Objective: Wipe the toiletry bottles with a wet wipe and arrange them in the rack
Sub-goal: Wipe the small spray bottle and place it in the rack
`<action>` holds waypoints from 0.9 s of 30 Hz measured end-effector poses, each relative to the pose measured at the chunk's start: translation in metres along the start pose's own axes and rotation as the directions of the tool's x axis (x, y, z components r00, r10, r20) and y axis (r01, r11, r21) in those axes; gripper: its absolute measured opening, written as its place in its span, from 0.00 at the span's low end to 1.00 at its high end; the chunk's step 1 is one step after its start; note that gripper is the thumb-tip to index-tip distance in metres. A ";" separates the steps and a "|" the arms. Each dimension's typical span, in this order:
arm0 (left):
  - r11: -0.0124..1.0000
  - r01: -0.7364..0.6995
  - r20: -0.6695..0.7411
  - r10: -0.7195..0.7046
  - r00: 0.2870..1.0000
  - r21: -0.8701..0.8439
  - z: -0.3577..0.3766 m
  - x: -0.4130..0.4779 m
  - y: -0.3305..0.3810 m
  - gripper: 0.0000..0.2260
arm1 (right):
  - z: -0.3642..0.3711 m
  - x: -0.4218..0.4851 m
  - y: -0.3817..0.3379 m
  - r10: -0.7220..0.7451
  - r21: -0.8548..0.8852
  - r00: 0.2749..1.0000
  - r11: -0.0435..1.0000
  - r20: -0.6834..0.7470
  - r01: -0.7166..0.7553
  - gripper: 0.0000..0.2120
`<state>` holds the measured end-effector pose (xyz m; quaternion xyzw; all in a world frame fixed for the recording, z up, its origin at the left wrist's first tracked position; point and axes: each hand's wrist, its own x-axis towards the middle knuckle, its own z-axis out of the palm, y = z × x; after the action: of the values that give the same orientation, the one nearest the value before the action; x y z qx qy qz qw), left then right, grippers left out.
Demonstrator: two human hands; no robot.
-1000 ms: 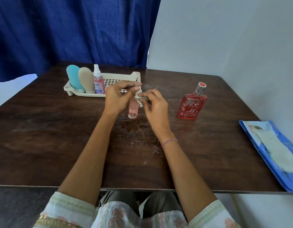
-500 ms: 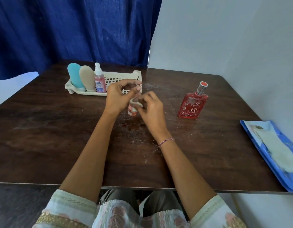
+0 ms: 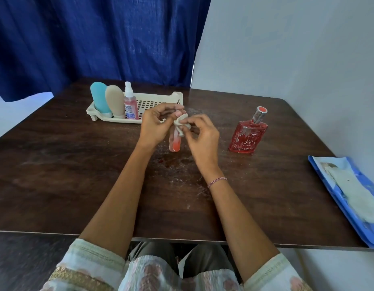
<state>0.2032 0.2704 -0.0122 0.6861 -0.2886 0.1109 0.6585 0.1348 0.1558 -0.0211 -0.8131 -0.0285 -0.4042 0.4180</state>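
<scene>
small pink bottle [image 3: 175, 141] gripped by left hand [image 3: 154, 127] fingers; right hand [image 3: 199, 135] fingers pinch wet wipe [image 3: 181, 125] against it.

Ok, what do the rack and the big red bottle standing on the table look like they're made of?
The rack looks like moulded plastic, cream and matte: its floor is a perforated grid and its corners are rounded. The red bottle looks like clear glass holding red liquid, with glossy highlights on its flat face. Its silvery neck could be metal or plated plastic.
</scene>
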 end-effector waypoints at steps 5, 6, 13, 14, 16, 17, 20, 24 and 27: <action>0.997 0.018 0.011 -0.017 1.000 -0.077 -0.001 0.001 0.000 0.09 | 0.001 -0.001 -0.002 -0.072 -0.060 0.996 0.995 0.057 0.076 0.09; 0.994 0.033 0.003 -0.033 0.999 -0.103 -0.002 0.001 -0.001 0.09 | 0.002 -0.003 0.000 -0.077 -0.089 0.993 0.992 0.089 0.085 0.09; 0.966 0.124 -0.039 -0.136 0.990 -0.228 -0.004 0.000 -0.006 0.08 | 0.002 -0.010 0.005 0.094 -0.303 0.900 0.952 0.427 0.045 0.09; 0.964 0.124 -0.041 -0.137 0.990 -0.233 -0.003 0.000 -0.006 0.07 | 0.001 -0.010 0.006 0.115 -0.328 0.880 0.944 0.461 0.048 0.09; 0.959 0.130 -0.063 -0.150 0.987 -0.252 -0.002 0.000 -0.006 0.07 | 0.000 -0.010 0.004 0.106 -0.320 0.880 0.946 0.463 0.054 0.09; 0.956 0.134 -0.076 -0.159 0.984 -0.262 -0.003 0.000 -0.006 0.07 | 0.000 -0.009 0.003 0.084 -0.282 0.902 0.958 0.423 0.043 0.08; 0.970 0.100 -0.069 -0.118 0.991 -0.221 -0.001 0.000 -0.004 0.06 | -0.003 -0.006 -0.003 -0.003 -0.161 0.980 0.986 0.199 0.036 0.07; 0.987 0.047 -0.004 -0.048 0.999 -0.157 -0.002 0.002 -0.003 0.07 | -0.003 -0.004 -0.008 -0.130 -0.131 0.987 0.981 0.097 0.142 0.09; 0.981 0.060 0.012 -0.058 0.998 -0.184 -0.003 0.002 -0.002 0.07 | -0.002 -0.004 -0.005 -0.147 -0.149 0.983 0.975 0.109 0.162 0.09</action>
<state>0.2063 0.2731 -0.0121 0.6310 -0.2792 0.0621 0.7211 0.1290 0.1586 -0.0200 -0.8576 -0.0801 -0.3963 0.3180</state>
